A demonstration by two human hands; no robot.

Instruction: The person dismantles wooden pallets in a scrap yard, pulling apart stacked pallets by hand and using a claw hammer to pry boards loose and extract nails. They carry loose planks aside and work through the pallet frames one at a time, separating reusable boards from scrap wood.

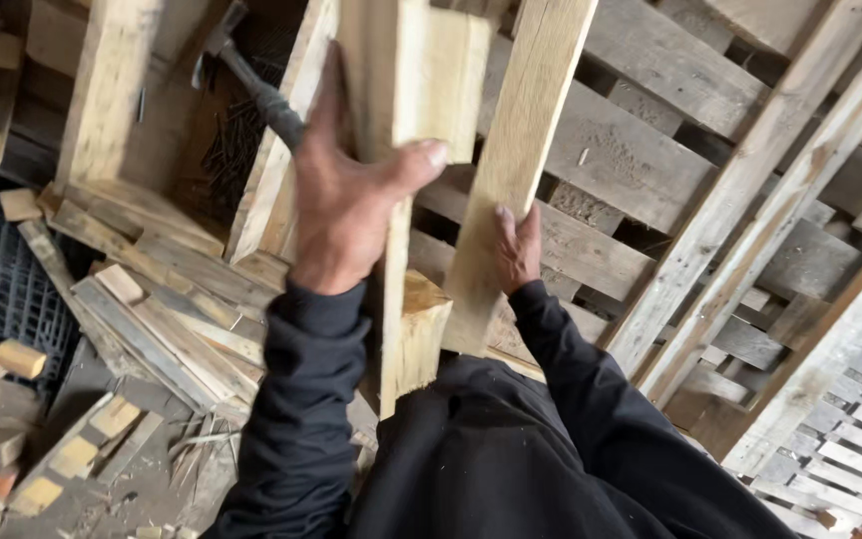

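The left hand (346,195) is raised on the left, fingers curled in a grip, thumb stretched right. The right hand (517,248) sits lower right, fingers wrapped. Both arms wear dark sleeves.

My left hand (346,200) covers most of the hammer (251,85) handle, and its fingers are hidden behind the plank (391,200). The plank's top runs off the upper edge. My right hand (518,250) shows only partly behind the slat (511,170).

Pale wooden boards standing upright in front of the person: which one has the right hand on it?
The long pale wooden plank right of centre; the right hand presses its lower edge. The left hand grips the neighbouring notched board.
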